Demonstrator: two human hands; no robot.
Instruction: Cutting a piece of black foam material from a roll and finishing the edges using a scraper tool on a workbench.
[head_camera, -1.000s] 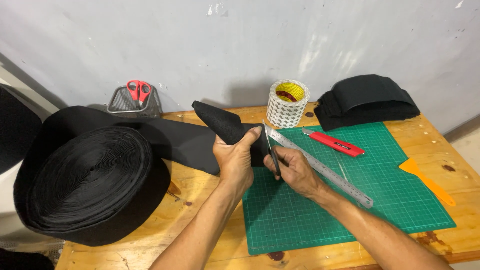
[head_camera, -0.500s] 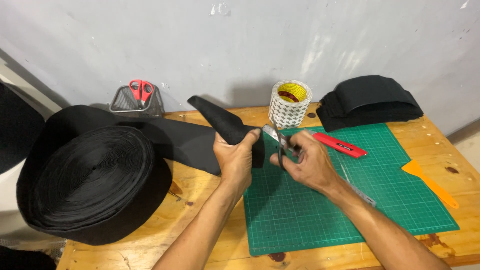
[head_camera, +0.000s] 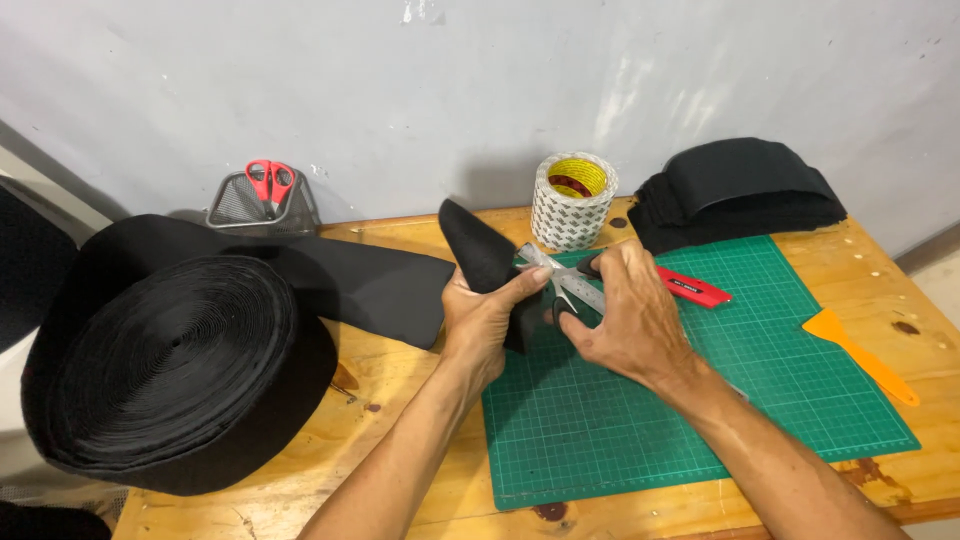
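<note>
A matte black fabric strip, folded to a rounded tip, is held above the green cutting mat. It is pinched in the closed left hand, its tip pointing up and away. Scissors are gripped by the right hand, blades at its edge.
</note>
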